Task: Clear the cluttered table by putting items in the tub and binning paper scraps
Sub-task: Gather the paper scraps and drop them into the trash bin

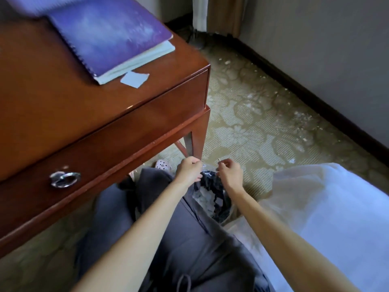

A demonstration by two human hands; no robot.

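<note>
A small black bin with a clear plastic liner [212, 197] stands on the carpet between my knee and the bed. Both hands hover over its rim. My left hand [188, 170] is closed, pinching the liner's edge near the table leg. My right hand [229, 171] is closed too, with a small thin thing between its fingertips; what it is I cannot tell. On the wooden table [63, 114] lies a purple spiral notebook [109, 36], and a white paper scrap [134, 79] rests just in front of it. No tub is in view.
The table's drawer has a metal ring pull [64, 179]. A white-covered bed [328, 218] fills the lower right. Small white crumbs [252, 95] litter the patterned carpet along the dark baseboard. My grey-trousered legs [179, 239] occupy the bottom centre.
</note>
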